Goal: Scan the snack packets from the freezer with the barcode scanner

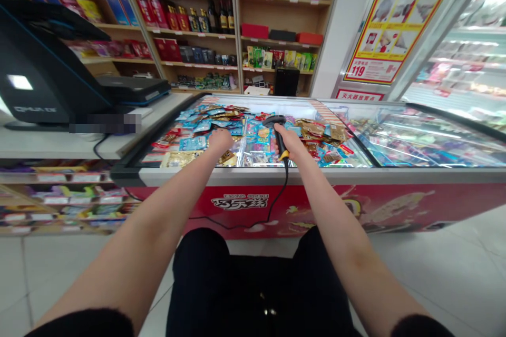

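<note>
My right hand (289,139) is wrapped round the grip of a black and yellow barcode scanner (281,142), its head tilted over the freezer's glass top. From its base a black cable hangs down the front. My left hand (221,140) is lowered among small snack packets, with its fingers curled; anything in them is hidden. Blue packets (203,125) lie piled around and behind it, and gold packets (177,159) lie to its left and in front. Right of the scanner, brown packets (316,130) form another heap.
A chest freezer (241,175) with a red front stands before me, its right section (411,134) holding more packaged goods. At left a black checkout terminal (51,73) sits on a white counter (118,139). Shelves (190,34) with boxes and bottles line the back.
</note>
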`<state>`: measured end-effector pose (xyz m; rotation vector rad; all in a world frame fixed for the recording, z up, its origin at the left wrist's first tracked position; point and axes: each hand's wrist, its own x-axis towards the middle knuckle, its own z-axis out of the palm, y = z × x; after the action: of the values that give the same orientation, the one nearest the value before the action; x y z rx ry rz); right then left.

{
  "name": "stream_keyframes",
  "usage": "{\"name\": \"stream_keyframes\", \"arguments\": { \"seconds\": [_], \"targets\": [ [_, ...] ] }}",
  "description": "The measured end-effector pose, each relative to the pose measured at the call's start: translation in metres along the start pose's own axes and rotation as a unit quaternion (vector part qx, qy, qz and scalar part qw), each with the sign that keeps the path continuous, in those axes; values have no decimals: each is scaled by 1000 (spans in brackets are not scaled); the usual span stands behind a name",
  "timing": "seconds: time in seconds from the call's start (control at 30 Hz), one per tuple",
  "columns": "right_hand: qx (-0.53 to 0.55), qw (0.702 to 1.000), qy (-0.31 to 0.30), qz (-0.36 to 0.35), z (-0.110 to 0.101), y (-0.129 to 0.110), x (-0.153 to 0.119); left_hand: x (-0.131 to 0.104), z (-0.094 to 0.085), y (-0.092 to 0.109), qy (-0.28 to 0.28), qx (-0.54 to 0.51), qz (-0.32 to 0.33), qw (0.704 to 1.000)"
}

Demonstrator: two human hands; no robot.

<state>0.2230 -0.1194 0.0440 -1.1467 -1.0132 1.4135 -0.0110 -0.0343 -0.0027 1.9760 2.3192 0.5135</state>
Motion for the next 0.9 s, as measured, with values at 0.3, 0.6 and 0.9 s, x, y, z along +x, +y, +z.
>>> {"name": "stream_keyframes", "arguments": {
  "seconds": [0.3,0.6,0.9],
  "targets": [
    [-17,1000,-21,8,19,7,-1,-11,11,-15,30,13,8,999],
    [-20,1000,-21,3,16,10,4,2,-5,-6,-44,79,-5,996],
    [-4,1000,-24,5,12,10,6,7,-3,3,-83,89,42,992]
  ]
}}
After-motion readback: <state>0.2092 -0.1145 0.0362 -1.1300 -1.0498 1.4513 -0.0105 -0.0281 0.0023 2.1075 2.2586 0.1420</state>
